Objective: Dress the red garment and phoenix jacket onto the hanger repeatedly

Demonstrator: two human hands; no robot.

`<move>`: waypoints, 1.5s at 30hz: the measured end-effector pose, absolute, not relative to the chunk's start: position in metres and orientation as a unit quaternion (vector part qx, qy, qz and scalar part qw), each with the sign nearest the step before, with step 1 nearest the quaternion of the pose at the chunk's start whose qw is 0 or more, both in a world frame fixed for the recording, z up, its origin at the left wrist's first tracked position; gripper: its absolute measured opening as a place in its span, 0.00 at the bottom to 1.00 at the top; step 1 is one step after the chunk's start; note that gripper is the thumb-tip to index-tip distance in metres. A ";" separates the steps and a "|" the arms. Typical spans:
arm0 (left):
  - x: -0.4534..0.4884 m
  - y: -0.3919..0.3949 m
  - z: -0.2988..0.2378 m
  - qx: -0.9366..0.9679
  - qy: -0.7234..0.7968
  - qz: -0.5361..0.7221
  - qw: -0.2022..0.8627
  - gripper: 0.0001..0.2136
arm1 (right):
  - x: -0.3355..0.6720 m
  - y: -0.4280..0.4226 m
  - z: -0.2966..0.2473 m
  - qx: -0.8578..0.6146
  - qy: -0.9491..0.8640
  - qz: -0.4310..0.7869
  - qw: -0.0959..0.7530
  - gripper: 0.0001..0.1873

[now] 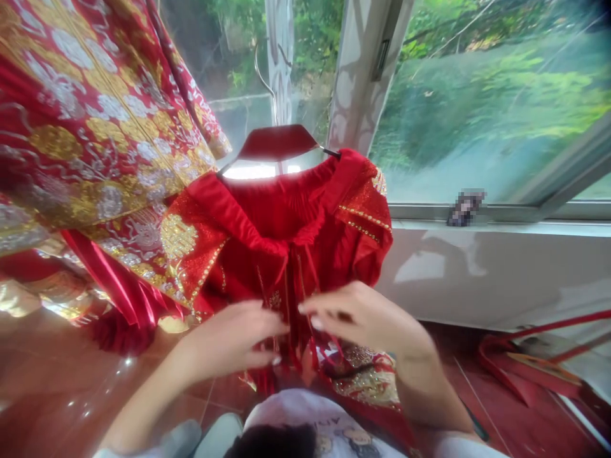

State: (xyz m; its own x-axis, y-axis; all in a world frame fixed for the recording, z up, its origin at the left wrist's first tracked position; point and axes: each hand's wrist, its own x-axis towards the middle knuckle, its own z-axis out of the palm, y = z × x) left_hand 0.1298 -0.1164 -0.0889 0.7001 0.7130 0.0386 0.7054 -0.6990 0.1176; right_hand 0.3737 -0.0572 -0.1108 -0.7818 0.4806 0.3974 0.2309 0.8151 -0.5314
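Note:
A red jacket with gold embroidery (pixel 286 222) hangs on a red hanger (pixel 277 143) in front of a window. My left hand (pixel 233 340) and my right hand (pixel 358 318) meet at the jacket's front opening, low on the garment. The fingers of both hands are pinched on the red fabric edges at the middle seam. The jacket's lower part is hidden behind my hands.
A large red and gold embroidered garment (pixel 86 127) hangs at the left. A window (pixel 477 95) with greenery outside fills the back, with a white sill (pixel 501 226) and a small blurred object (pixel 465 207). Red straps (pixel 525 362) lie on the red tiled floor (pixel 48 381).

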 end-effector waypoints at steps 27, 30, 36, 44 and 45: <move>0.109 -0.108 -0.079 0.800 0.525 0.252 -0.144 0.09 | 0.306 -0.062 -0.248 -0.449 -0.719 0.451 0.280 0.21; 0.104 -0.114 -0.064 0.795 0.514 0.300 -0.115 0.11 | 0.341 -0.067 -0.208 -0.463 -0.760 0.352 0.290 0.21; 0.128 -0.068 -0.049 0.542 0.662 0.456 -0.246 0.22 | 0.358 -0.015 -0.094 -0.545 -0.541 -0.040 0.639 0.19; 0.091 -0.032 -0.054 0.508 0.684 0.494 -0.172 0.13 | 0.350 0.037 -0.082 -0.554 -0.569 -0.031 0.606 0.25; 0.079 -0.037 -0.048 0.531 0.679 0.492 -0.123 0.11 | 0.360 0.035 -0.077 -0.548 -0.580 0.022 0.603 0.25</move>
